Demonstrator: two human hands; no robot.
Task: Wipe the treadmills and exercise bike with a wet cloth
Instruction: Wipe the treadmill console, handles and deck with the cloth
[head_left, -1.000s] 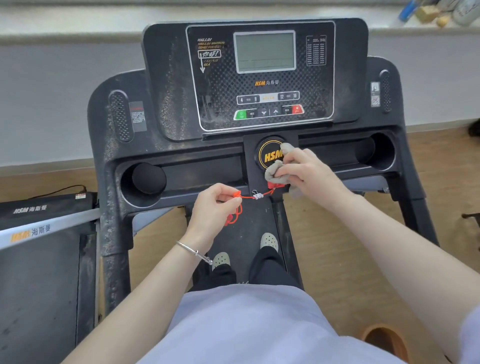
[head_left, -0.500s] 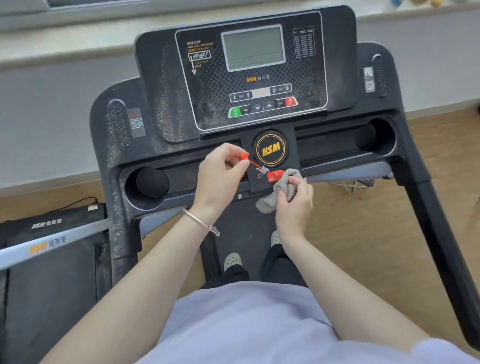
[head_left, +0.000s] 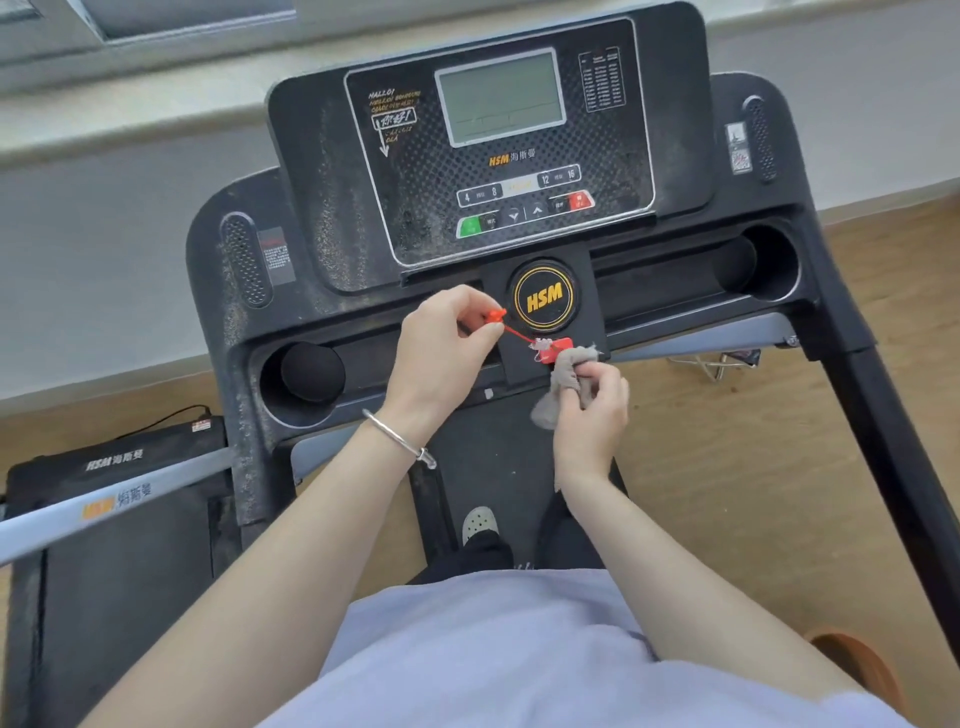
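The treadmill (head_left: 519, 249) fills the middle of the view, its black console tilted toward the person, with a grey display (head_left: 500, 97) near the top edge and a row of buttons (head_left: 524, 205) along the lower edge of the panel. Grey dust speckles the left side of the console and the left upright. Below the panel sits a round HSM badge (head_left: 544, 297), and a cup holder is recessed at each end of the console tray. The left hand (head_left: 447, 348) is curled, its thumb and fingers pinching the orange-red clip (head_left: 496, 315) of the safety key cord (head_left: 517, 335) just left of the badge; the cord runs taut down and right to the red safety key (head_left: 558, 349) seated at the front edge of the console, below the badge. The right hand (head_left: 592, 410) grips a bunched grey cloth (head_left: 566, 384) with curled fingers, and the top of the cloth touches the red key. A metal bangle (head_left: 397, 439) circles the left wrist. A light shoe (head_left: 480, 524) shows on the dark belt between the forearms. A second treadmill (head_left: 114, 519) with an HSM-marked grey rail lies at the left edge, on a wooden floor (head_left: 727, 467).
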